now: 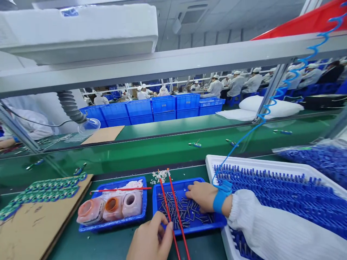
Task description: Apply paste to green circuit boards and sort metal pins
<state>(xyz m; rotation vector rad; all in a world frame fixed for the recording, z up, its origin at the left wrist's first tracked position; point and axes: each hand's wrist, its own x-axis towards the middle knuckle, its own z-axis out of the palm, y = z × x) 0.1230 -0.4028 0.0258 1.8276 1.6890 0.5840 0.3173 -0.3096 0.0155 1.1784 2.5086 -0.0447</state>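
Note:
My right hand (202, 195), with a blue wrist strap (221, 198), reaches into the right side of a blue tray (189, 229). Its fingers are apart over a heap of small dark metal pieces (189, 211) that look like screws or springs; whether the fingertips touch them is unclear. At the tray's front left, my left hand (150, 236) has its fingers curled and thumb close to the index finger; anything between them is hidden. Two red-handled brushes (176, 202) lie across the tray, the nearer handle just beside my left thumb.
Left of the tray, a blue tray (145, 206) holds three stained bottles (110, 207) and a red stick (121, 189). Cardboard (35, 231) bears green boards (51, 191). A white foam tray (226, 238) of blue parts stands right. A green conveyor (151, 151) carries small assemblies.

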